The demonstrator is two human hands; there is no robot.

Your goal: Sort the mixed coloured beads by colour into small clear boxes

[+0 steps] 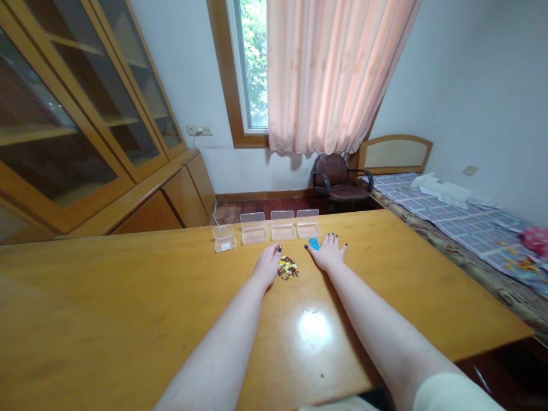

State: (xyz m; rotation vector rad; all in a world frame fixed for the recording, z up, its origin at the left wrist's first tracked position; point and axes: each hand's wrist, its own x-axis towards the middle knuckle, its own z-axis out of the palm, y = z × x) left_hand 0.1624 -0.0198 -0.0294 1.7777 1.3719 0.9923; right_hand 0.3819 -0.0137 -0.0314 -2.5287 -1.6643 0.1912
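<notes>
On the wooden table lies a small heap of brown, yellow and white pieces (288, 267), too small to name. My left hand (268, 265) rests along the heap's left side, thumb and fingers apart, with nothing visible in it. A little group of bright blue pieces (314, 244) sits farther right, below the rightmost box. Beside it my right hand (329, 253) lies flat with spread fingers, its thumb at the near edge of the blue pieces. I cannot tell whether either palm covers any pieces.
Behind the pieces stand several clear plastic boxes with raised lids: a small box (225, 244) at left, then larger ones, a left box (254, 235), middle box (283, 232) and right box (309, 230). Beyond the table (107, 319) are a chair (336, 177), bed (462, 211) and glass-fronted cabinet (128, 171).
</notes>
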